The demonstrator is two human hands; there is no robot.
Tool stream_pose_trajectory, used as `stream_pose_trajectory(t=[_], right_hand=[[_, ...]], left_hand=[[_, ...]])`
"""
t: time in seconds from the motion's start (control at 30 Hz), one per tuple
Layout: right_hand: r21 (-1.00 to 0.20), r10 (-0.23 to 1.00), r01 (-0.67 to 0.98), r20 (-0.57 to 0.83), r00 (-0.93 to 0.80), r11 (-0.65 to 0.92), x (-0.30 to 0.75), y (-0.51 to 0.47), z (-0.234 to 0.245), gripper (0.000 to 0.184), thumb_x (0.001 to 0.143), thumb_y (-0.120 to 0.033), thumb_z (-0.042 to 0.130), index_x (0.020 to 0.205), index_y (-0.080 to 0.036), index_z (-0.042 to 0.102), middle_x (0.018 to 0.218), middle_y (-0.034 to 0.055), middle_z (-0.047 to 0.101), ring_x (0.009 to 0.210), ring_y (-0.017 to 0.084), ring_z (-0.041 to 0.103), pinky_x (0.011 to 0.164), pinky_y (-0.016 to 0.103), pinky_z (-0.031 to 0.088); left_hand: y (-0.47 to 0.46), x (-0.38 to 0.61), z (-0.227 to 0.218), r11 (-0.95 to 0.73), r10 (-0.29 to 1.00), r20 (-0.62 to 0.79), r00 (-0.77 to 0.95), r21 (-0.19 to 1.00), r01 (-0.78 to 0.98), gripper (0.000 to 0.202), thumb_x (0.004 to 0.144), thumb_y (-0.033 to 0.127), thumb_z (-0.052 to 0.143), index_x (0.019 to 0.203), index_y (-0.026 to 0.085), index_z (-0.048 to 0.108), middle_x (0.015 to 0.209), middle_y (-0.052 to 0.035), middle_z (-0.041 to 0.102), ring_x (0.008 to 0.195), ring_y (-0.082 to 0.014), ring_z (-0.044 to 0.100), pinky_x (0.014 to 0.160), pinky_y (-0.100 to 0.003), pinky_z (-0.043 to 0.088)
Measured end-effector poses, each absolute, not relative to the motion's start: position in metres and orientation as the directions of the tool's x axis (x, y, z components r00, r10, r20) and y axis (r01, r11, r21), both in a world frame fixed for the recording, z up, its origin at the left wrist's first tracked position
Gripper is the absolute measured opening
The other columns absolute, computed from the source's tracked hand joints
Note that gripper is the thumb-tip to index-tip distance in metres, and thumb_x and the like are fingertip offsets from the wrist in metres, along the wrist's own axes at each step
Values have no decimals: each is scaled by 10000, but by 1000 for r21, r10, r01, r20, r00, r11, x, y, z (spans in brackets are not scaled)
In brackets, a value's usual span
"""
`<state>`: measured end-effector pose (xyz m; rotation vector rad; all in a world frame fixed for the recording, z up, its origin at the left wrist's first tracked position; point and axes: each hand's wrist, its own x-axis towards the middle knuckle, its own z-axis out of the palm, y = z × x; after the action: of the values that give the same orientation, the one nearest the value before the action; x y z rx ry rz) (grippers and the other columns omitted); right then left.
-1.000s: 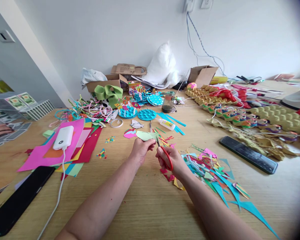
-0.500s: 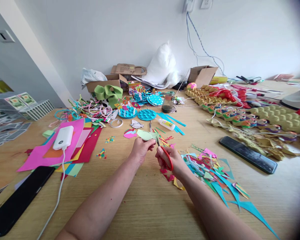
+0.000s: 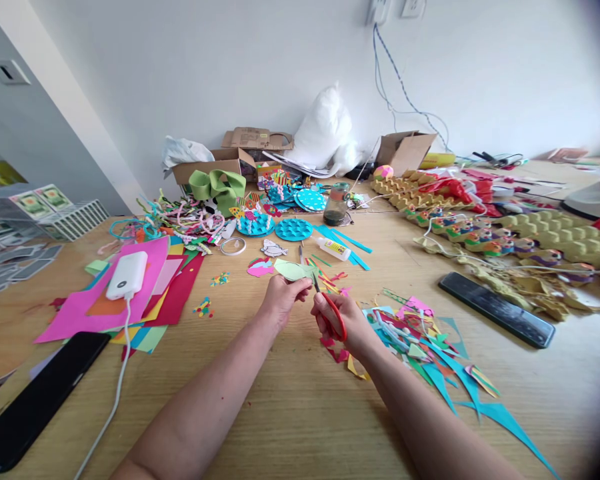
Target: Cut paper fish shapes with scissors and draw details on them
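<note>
Between finger and thumb, my left hand (image 3: 283,297) pinches a pale green paper piece (image 3: 291,269) with a fish-like outline. My right hand (image 3: 341,320) is closed round the red handles of a pair of scissors (image 3: 336,319). The blades point away from me and meet the right end of the green paper; how far they are apart is too small to tell. Just beyond the paper lie a pink and blue paper fish (image 3: 261,267) and a white fish cut-out (image 3: 273,248). A glue bottle (image 3: 332,249) rests on its side farther back.
Paper scraps (image 3: 415,340) spread to the right, near a dark phone (image 3: 496,309). Coloured sheets (image 3: 65,320) on the left carry a white power bank (image 3: 127,276) with a cable. Egg cartons (image 3: 555,230), a glass jar (image 3: 336,205) and blue discs (image 3: 293,230) stand farther back.
</note>
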<state>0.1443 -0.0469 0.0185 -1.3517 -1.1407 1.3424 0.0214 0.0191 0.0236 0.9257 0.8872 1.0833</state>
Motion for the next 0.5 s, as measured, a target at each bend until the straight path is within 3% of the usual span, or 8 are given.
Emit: stream_pose_trajectory(t=[0.23,0.5], right_hand=[[-986,986,21,-167,-7,-167,146,-47,16,504,709,-653,692,674,-166,567,407,-43,533,303,73,459,337,177,281],[-985,985,18,-174,-8,-174,146,-47,17,509,687,-657,700,665,-167,565,399,-41,533,297,76,455,332,178,273]], left_hand=[[19,20,24,212,961,-138,240,924,-318,152,545,222,751,614,126,655,564,-11,624,495,-89,534,482,-205,395],[20,20,25,219,960,-142,242,919,-329,145,544,231,737,613,121,672,564,-10,619,502,-82,524,494,-206,391]])
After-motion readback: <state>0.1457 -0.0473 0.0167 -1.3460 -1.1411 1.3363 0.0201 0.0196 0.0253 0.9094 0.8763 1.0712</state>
